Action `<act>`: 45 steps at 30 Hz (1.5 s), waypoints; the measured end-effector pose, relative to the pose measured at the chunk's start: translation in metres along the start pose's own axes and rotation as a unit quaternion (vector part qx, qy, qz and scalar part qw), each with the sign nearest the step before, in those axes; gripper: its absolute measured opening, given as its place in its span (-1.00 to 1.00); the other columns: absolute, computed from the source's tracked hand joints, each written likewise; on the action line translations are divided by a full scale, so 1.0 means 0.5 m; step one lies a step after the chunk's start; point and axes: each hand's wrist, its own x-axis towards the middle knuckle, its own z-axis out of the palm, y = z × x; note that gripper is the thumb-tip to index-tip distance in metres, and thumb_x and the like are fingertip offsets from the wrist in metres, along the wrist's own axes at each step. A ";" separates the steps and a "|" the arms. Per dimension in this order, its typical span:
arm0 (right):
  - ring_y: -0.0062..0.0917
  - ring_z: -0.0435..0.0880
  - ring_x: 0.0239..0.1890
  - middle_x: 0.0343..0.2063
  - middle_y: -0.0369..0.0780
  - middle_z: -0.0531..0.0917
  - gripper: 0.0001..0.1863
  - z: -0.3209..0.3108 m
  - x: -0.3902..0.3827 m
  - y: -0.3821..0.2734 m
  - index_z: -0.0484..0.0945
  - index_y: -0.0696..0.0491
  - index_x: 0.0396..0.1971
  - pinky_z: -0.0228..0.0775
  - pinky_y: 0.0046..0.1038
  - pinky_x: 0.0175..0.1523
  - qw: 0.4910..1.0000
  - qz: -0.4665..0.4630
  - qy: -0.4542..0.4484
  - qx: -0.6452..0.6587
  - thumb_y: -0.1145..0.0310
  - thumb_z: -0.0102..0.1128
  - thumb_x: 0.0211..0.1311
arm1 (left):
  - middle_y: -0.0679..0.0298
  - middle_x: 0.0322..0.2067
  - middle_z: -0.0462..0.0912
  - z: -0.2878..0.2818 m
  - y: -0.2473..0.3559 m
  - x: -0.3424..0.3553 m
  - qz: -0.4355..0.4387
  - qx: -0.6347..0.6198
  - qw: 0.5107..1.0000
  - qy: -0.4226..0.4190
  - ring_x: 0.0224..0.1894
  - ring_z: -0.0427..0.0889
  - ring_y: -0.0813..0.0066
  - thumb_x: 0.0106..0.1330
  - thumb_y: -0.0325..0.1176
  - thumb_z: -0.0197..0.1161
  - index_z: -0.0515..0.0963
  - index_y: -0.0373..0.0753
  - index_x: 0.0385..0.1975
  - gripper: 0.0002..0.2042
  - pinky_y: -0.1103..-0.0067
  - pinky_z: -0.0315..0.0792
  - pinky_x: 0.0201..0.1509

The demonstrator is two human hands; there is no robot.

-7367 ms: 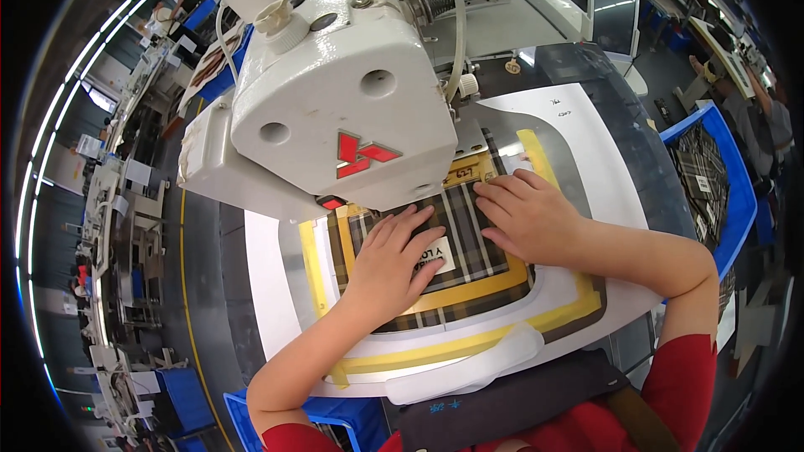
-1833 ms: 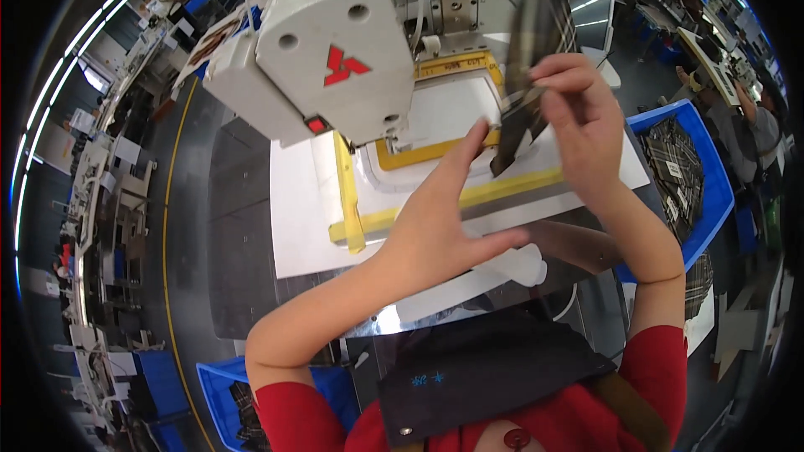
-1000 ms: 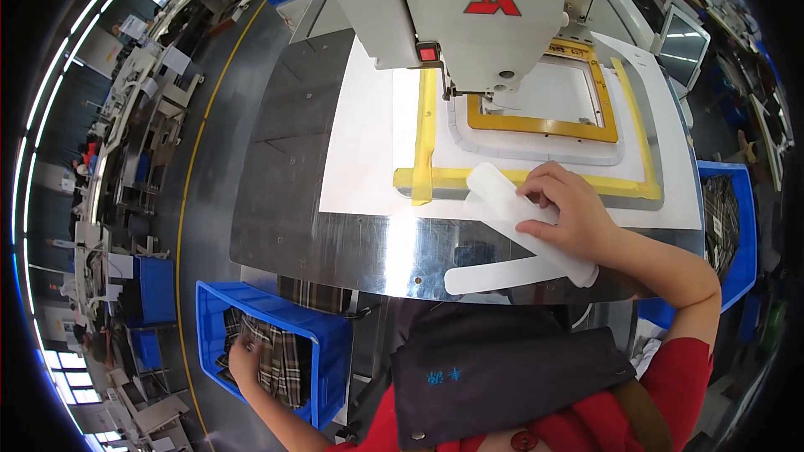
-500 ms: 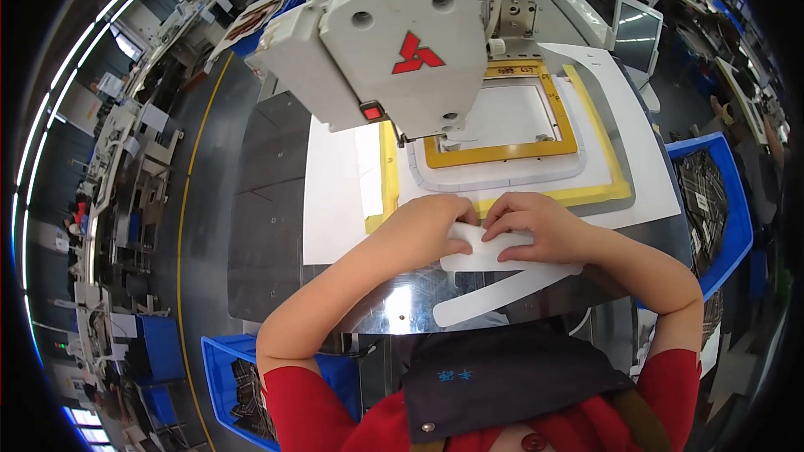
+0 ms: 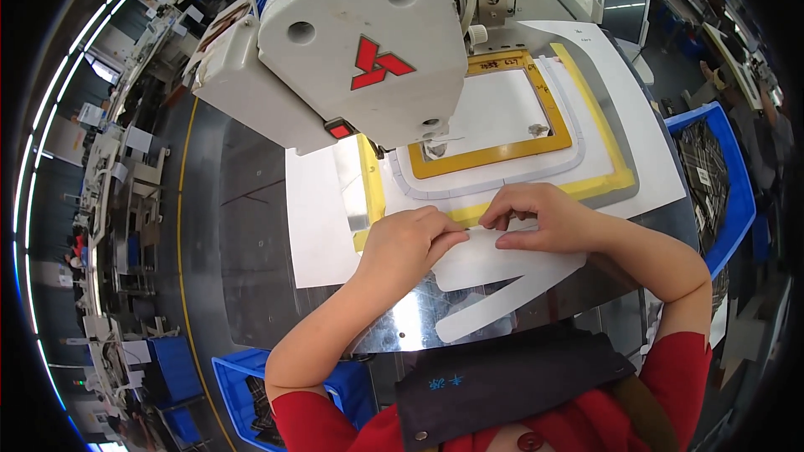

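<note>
Just in front of the machine's work plate, a white, soft-looking flat piece lies over the metal table edge. A curved white strip extends from beneath it toward my body; whether the two are joined cannot be told. My left hand is closed in a pinch at the piece's far left edge. Opposite it, my right hand has thumb and fingers closed on the far edge, partly hiding it. Beyond both hands is a gold rectangular frame on a white sheet bordered with yellow tape.
A white sewing machine head with a red emblem overhangs the frame at left. Blue crates of plaid cloth stand at right and lower left. A screen stands at the far right.
My hands have moved apart, the left one shifting left, and the white piece between them is now spread flatter. The whole view has shifted slightly, with the machine head looking closer.
</note>
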 end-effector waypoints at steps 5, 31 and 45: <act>-0.45 0.60 -0.27 -0.27 -0.20 0.62 -0.78 0.013 0.018 -0.031 0.61 0.10 -0.21 0.40 -0.47 -0.14 0.997 0.018 0.012 -0.077 0.31 0.25 0.21 | 0.27 -0.53 0.55 0.006 -0.004 0.005 0.044 0.052 0.995 0.069 -0.46 0.57 0.27 0.19 -0.25 0.31 0.54 -0.25 -0.53 -0.79 0.44 0.45 -0.41; -0.27 0.65 -0.35 -0.49 -0.13 0.68 -0.61 -0.146 0.112 0.041 0.68 0.07 -0.46 0.45 -0.33 -0.20 0.933 0.110 0.161 -0.301 -0.01 0.35 0.04 | 0.05 0.17 0.41 0.037 -0.041 0.059 0.036 0.179 0.983 0.021 0.18 0.41 0.08 0.19 -0.09 0.28 0.41 -0.31 0.12 -0.44 0.28 0.26 0.28; -0.35 0.50 -0.51 -0.62 -0.19 0.53 -0.59 -0.179 0.045 0.074 0.48 0.05 -0.54 0.30 -0.40 -0.36 0.907 0.147 0.239 -0.314 0.03 0.41 0.02 | 0.12 0.09 0.46 0.034 -0.034 0.052 0.025 0.162 0.985 0.061 0.08 0.43 0.09 0.11 -0.16 0.33 0.44 -0.23 0.10 -0.46 0.26 0.24 0.24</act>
